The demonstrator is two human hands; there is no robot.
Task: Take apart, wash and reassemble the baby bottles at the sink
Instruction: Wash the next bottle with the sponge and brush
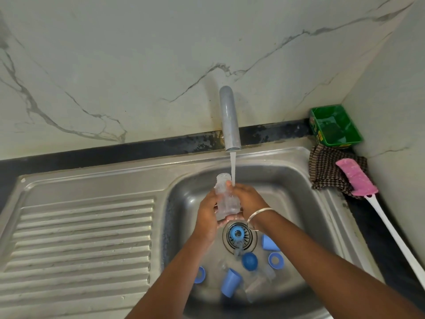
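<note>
- Both hands are holding a clear bottle (222,199) over the sink (287,180), just below the tap (228,118).
- The left hand (207,217) is wrapping round the bottle's lower half from the left, fingers curling under its base.
- The right hand (247,200) is gripping the bottle from the right, with a fingertip pressing near the neck; a bangle (258,215) is sitting on that wrist.
- The bottle's long axis is running nearly upright, leaning slightly left, with the open threaded mouth pointing up and away from the person, above both hands.
- A stream of water (233,169) is falling just right of the mouth, landing on the right hand's fingers.
- Below the grip, a blue ring (236,233) is lying on the drain (239,238).
- Nearer the person, blue caps (230,282), a blue dome (249,261) and more rings (276,260) are lying loose in the basin, along with clear parts too blurred to name.
- Well to the right of the grip, a pink brush (356,178) is resting on a checked cloth (326,171), with a green tub (334,125) behind them.
</note>
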